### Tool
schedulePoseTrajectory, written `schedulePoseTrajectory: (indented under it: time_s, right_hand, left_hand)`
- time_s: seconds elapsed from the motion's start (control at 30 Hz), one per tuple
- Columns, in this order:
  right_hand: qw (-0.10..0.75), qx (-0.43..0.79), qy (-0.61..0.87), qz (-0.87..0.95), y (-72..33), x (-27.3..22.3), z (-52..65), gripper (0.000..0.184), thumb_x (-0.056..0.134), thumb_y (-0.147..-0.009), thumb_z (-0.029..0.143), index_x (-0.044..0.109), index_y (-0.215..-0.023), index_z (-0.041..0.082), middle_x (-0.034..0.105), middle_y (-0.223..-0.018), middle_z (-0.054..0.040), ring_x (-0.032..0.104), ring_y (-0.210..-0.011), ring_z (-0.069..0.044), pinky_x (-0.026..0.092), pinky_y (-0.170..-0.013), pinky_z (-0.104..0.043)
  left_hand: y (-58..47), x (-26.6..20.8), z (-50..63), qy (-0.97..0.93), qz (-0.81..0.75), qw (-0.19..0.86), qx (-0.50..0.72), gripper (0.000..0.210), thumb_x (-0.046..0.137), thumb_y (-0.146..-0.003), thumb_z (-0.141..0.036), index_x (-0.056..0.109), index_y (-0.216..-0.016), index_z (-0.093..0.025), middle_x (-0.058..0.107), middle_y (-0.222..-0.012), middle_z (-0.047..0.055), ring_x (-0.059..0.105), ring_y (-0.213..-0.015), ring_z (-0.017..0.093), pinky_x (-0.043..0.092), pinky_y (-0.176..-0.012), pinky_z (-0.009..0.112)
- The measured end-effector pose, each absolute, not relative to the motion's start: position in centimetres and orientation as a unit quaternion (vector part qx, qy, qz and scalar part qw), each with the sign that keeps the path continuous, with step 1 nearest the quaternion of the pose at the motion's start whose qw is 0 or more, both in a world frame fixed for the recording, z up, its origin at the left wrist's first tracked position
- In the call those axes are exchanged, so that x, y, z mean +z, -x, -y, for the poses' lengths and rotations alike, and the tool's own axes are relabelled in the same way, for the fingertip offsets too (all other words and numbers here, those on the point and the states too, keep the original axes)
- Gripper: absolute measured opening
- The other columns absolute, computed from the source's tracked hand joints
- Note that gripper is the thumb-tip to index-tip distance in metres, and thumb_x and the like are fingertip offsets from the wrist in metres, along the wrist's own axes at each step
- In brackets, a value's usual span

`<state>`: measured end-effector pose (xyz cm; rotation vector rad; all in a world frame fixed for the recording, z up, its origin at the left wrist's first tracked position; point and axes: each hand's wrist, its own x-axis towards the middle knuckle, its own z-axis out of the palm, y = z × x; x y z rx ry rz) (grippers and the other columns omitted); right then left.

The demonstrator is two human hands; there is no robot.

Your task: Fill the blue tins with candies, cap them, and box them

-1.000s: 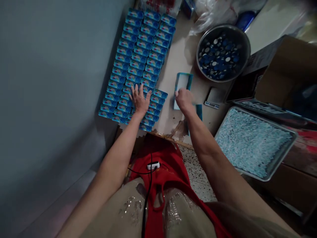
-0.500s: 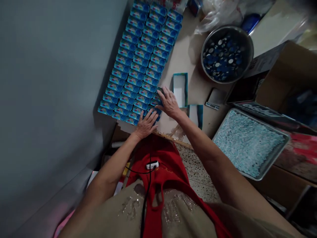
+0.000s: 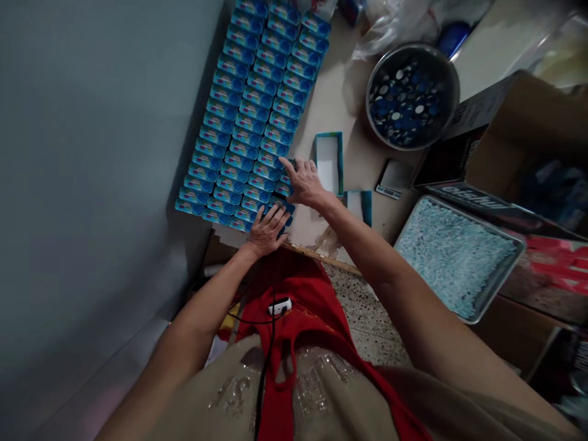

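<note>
Rows of small blue printed packs lie close together in columns on the table beside the wall. My left hand rests with its fingers flat over the packs at the near right corner, hiding part of them. At the right edge of the rows is my right hand, its thumb and fingers apart around the end of a pack. I cannot tell whether its fingertips press on that pack. A blue-edged open box with a white inside lies just beyond my right hand. A second such box sits partly behind my right forearm.
To the right stand a metal bowl of blue and white round pieces, a small scale and a tray of pale turquoise granules. Behind them is a cardboard box. The table's worn front edge runs close to my apron.
My right hand has shifted slightly left, and its index finger now stretches out more over the packs' edge. My left hand stays on the near corner. The whole view has shifted slightly.
</note>
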<state>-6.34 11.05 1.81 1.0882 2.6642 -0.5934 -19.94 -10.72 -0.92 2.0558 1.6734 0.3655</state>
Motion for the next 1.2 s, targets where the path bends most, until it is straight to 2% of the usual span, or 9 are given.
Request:
schedulePoseTrajectory:
  time_s: [0.13, 0.2, 0.3, 0.43, 0.57, 0.77, 1.2]
  right_hand:
    - [0.101, -0.183, -0.392, -0.896, 7.1, 3.0, -10.7, 0.112, 0.079, -0.083, 0.021, 0.027, -0.182, 0.020, 0.046, -0.164, -0.0260, 0.048, -0.145, -0.047, 0.037, -0.124, -0.063]
    - [0.094, -0.191, -0.407, -0.888, 6.7, 4.1, -10.8, 0.109, 0.080, -0.082, 0.025, 0.033, -0.180, 0.021, 0.050, -0.157, -0.0248, 0.050, -0.138, -0.046, 0.042, -0.118, -0.061]
    - [0.048, -0.187, -0.412, -0.891, 4.2, 6.0, -11.8, 0.114, 0.083, -0.078, 0.034, 0.033, -0.179, 0.020, 0.048, -0.157, -0.0234, 0.048, -0.138, -0.047, 0.045, -0.115, -0.062]
    - [-0.010, -0.130, -0.387, -0.913, -0.8, 7.6, -15.5, 0.110, 0.080, -0.079, 0.037, 0.035, -0.178, 0.023, 0.043, -0.165, -0.0199, 0.042, -0.147, -0.049, 0.038, -0.124, -0.066]
    - [-0.005, -0.124, -0.359, -0.925, -4.0, 6.2, -20.1, 0.098, 0.077, -0.079, 0.035, 0.046, -0.171, 0.025, 0.049, -0.165, -0.0192, 0.046, -0.146, -0.049, 0.034, -0.126, -0.074]
    - [0.008, -0.150, -0.315, -0.937, -4.2, 4.2, -23.2, 0.100, 0.079, -0.075, 0.035, 0.047, -0.170, 0.026, 0.049, -0.167, -0.0181, 0.045, -0.150, -0.049, 0.029, -0.131, -0.077]
    - [-0.024, -0.155, -0.281, -0.947, -7.6, 2.7, -25.3, 0.097, 0.082, -0.078, 0.042, 0.048, -0.168, 0.024, 0.053, -0.162, -0.0195, 0.049, -0.151, -0.048, 0.031, -0.133, -0.080]
  left_hand:
    - [20.0, -0.8, 10.5, -0.748, -0.614, 0.218, 0.124, 0.066, 0.062, -0.109, -0.044, 0.055, -0.171, -0.022, 0.053, -0.176, 0.015, 0.044, -0.169, 0.038, 0.022, -0.144, 0.064]
    - [20.0, -0.8, 10.4, -0.749, -0.616, 0.212, 0.120, 0.065, 0.061, -0.110, -0.044, 0.055, -0.171, -0.022, 0.052, -0.177, 0.015, 0.043, -0.169, 0.039, 0.023, -0.143, 0.064]
    - [20.0, -0.8, 10.2, -0.750, -0.617, 0.205, 0.122, 0.065, 0.060, -0.111, -0.044, 0.054, -0.172, -0.022, 0.051, -0.177, 0.015, 0.043, -0.169, 0.038, 0.023, -0.143, 0.065]
    - [19.9, -0.9, 10.1, -0.752, -0.618, 0.190, 0.131, 0.064, 0.059, -0.112, -0.044, 0.053, -0.172, -0.022, 0.052, -0.176, 0.015, 0.044, -0.169, 0.038, 0.023, -0.143, 0.063]
    - [19.9, -0.9, 10.2, -0.753, -0.620, 0.183, 0.123, 0.063, 0.059, -0.113, -0.045, 0.054, -0.171, -0.022, 0.054, -0.175, 0.015, 0.045, -0.169, 0.037, 0.024, -0.142, 0.063]
    - [19.9, -0.8, 10.3, -0.753, -0.622, 0.181, 0.113, 0.064, 0.059, -0.113, -0.045, 0.052, -0.173, -0.024, 0.054, -0.176, 0.014, 0.044, -0.170, 0.035, 0.023, -0.143, 0.060]
    - [19.7, -0.1, 10.3, -0.743, -0.626, 0.205, 0.115, 0.063, 0.060, -0.111, -0.042, 0.052, -0.172, -0.027, 0.056, -0.174, 0.013, 0.045, -0.169, 0.035, 0.022, -0.143, 0.061]
